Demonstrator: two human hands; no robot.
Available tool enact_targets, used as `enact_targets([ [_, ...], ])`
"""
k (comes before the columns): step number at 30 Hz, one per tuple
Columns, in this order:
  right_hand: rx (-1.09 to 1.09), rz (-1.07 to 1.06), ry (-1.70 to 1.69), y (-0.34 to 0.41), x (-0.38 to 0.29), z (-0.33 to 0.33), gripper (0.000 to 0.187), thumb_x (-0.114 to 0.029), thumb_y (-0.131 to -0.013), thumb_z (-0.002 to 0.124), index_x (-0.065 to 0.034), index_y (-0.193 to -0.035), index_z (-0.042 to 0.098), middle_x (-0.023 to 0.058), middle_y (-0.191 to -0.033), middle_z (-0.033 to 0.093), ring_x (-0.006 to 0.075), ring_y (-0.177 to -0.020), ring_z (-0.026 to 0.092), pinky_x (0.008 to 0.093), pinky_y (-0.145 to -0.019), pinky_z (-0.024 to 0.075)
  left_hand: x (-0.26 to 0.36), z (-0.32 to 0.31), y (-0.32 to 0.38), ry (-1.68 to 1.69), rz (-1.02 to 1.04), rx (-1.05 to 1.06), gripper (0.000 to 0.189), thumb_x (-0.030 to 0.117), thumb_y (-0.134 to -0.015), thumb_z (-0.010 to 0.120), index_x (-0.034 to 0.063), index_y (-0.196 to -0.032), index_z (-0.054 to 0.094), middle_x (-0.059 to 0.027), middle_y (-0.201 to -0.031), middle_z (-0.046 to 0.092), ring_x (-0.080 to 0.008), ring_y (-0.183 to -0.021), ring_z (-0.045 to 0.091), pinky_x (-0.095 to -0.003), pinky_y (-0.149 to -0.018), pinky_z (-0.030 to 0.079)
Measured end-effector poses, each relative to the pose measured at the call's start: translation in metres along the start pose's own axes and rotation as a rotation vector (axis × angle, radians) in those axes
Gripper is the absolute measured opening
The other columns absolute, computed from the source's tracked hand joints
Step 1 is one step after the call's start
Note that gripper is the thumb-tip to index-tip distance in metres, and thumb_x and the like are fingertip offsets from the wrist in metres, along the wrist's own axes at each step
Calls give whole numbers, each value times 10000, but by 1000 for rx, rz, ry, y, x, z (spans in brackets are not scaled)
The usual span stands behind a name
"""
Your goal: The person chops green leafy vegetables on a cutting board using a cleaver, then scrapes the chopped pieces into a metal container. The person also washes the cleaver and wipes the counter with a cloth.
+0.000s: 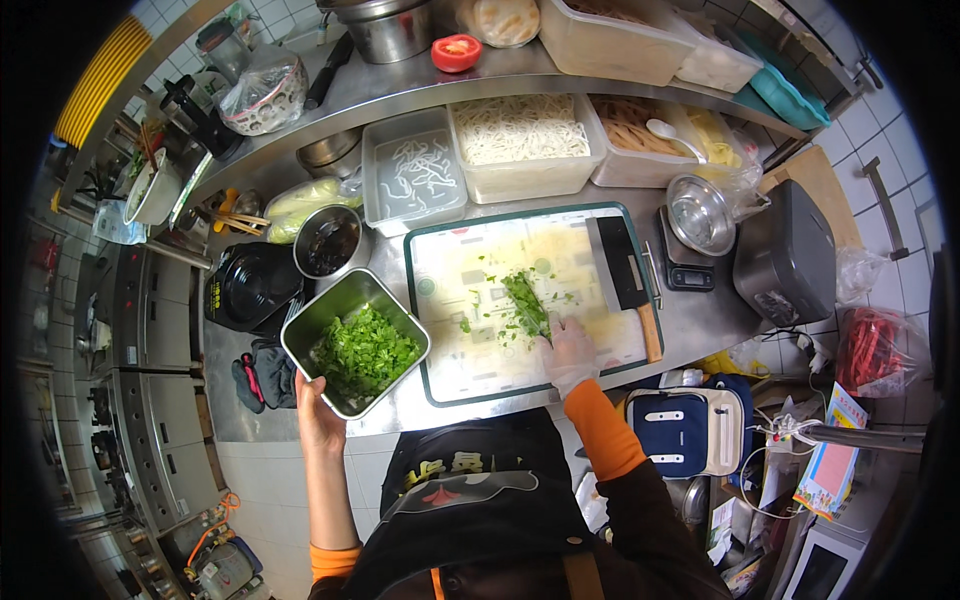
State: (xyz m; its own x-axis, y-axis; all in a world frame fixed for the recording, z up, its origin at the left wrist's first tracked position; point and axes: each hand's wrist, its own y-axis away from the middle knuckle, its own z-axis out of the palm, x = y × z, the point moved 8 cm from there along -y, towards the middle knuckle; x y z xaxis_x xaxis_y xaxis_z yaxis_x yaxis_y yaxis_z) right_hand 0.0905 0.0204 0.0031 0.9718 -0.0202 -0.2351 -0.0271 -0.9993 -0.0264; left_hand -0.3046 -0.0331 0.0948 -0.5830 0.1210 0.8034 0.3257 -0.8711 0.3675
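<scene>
My left hand (319,409) grips the near left corner of a square steel container (417,319), tilted beside the cutting board. Chopped green herbs (367,349) lie inside it. My right hand (570,352), in a clear plastic glove, touches the near end of a small heap of chopped herbs (525,300) on the white cutting board (480,367) with a green rim. Loose green bits are scattered around the heap. A cleaver (619,262) with a wooden handle lies flat along the board's right side, its handle towards me.
Behind the board stand plastic tubs of white noodles (521,135) and brownish strips (645,135). A steel bowl (701,214) rests on a digital scale (690,277) at the right. Left are a dark-filled steel pot (328,244) and a black appliance (255,289). A steel shelf (495,79) overhangs the back.
</scene>
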Motion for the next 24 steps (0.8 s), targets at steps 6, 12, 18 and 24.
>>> enact_targets([
  [6,10,-9,11,-1,3,2,398,-285,-821,592,-64,-1152,587,113,-989,548,290,-928,559,394,-781,473,-9,6,-4,-16,-15,-4,526,100,-778,553,103,-1292,442,-43,-1181,530,-191,-1094,509,-357,-923,455],
  [12,108,-42,-70,0,5,-11,346,-262,-817,598,-84,-1114,605,94,-943,556,276,-896,569,386,-738,481,-25,18,-10,-96,-25,16,680,144,-734,616,141,-1364,361,-74,-1217,490,-245,-1133,456,-414,-918,441],
  [18,110,-112,-137,4,-13,-61,374,-252,-822,604,-65,-1143,568,92,-939,543,261,-876,558,374,-714,471,-51,26,-15,-222,-137,94,804,183,-724,654,199,-1416,246,-110,-1172,479,-266,-1061,449,-486,-830,415],
  [24,211,-384,-177,10,-95,-133,414,-218,-718,698,-73,-1094,600,84,-861,524,270,-766,556,372,-630,459,-72,65,-25,-276,-132,-28,851,107,-750,637,108,-1439,138,-112,-967,595,-196,-909,568,-369,-800,454],
])
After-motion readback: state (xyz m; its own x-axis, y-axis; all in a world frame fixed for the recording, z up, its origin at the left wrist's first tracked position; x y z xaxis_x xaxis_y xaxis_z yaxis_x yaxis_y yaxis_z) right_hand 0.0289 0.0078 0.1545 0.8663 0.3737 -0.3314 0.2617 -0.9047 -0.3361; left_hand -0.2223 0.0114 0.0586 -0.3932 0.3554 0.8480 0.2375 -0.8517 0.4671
